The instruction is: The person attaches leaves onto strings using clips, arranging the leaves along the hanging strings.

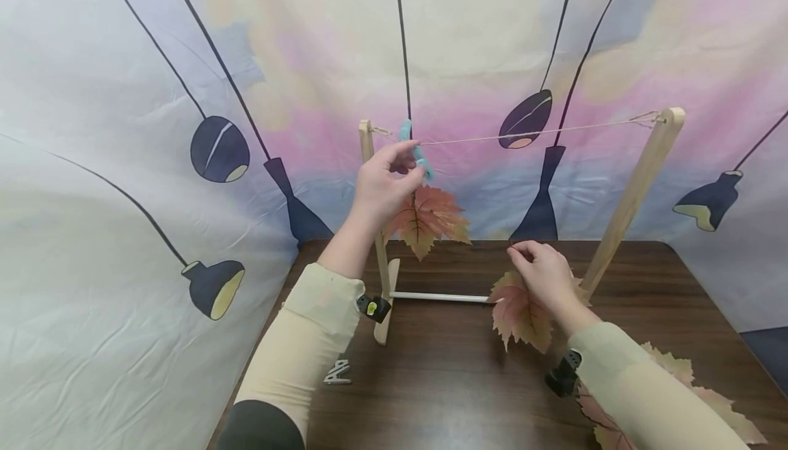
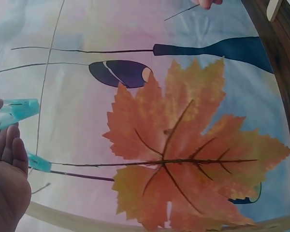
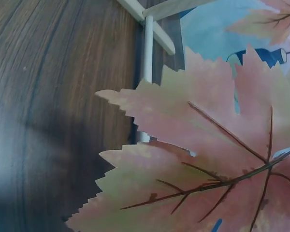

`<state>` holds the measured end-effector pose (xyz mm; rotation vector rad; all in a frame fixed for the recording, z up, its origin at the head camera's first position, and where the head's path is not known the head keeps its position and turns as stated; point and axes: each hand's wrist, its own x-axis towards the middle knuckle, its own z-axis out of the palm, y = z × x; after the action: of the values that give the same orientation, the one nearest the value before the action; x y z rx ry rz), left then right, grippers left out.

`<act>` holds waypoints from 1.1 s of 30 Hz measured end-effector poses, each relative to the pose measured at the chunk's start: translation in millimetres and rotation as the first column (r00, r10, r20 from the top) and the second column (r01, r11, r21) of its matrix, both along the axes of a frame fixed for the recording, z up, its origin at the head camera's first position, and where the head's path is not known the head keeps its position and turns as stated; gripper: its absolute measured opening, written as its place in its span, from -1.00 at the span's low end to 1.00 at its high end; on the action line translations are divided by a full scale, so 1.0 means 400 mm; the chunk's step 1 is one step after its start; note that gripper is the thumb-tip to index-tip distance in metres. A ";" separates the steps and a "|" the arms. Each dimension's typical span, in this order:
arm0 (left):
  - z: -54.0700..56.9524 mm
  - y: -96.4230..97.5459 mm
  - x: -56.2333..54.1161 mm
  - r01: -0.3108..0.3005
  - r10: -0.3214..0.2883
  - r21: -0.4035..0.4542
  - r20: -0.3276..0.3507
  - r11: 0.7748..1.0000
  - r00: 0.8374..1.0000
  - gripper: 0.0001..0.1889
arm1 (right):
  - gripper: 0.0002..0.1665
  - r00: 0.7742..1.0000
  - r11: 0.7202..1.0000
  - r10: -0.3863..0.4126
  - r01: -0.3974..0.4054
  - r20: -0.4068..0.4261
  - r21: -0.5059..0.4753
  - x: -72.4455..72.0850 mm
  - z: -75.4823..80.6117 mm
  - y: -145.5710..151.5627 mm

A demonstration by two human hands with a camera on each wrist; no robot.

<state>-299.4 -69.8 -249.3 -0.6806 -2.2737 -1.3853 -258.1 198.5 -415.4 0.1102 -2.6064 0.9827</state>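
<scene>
My left hand (image 1: 384,183) is raised at the string (image 1: 529,135), pinching a teal clothespin (image 2: 19,111) between thumb and fingers. Beside it, a second teal clothespin (image 2: 39,163) sits at the string, partly hidden by the fingers. From that one an orange maple leaf (image 2: 183,150) hangs by its stem. Lower and to the right, my right hand (image 1: 548,275) pinches the thin stem of another maple leaf (image 1: 522,310). This leaf hangs below the hand in front of the stand and fills much of the right wrist view.
The string spans two wooden posts (image 1: 634,204), joined low down by a white rod (image 1: 443,297). Small white clothespins (image 1: 337,372) lie on the brown table (image 1: 431,381) near my left forearm. More leaves (image 1: 726,409) lie at the lower right, partly under my right sleeve. A printed cloth backdrop (image 1: 308,60) hangs behind.
</scene>
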 end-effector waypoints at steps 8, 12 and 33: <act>0.016 0.011 0.001 -0.018 0.018 0.008 -0.024 1.000 1.000 -0.62 | -0.69 0.992 0.999 -0.040 0.040 -0.119 -0.001 -0.020 0.027 -0.041; 0.027 0.019 -0.001 -0.015 0.015 -0.005 -0.017 1.000 1.000 -0.60 | -0.74 0.985 1.000 -0.021 0.022 -0.172 0.006 -0.032 0.044 -0.060; 0.089 0.056 -0.022 0.015 -0.017 -0.115 -0.011 0.993 1.000 -0.57 | -0.75 0.961 0.999 0.029 -0.019 -0.274 0.038 -0.054 0.148 -0.118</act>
<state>-308.3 -47.5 -213.8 -0.7430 -2.3577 -1.2618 -279.9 151.5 -356.0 0.2681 -2.3728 0.8623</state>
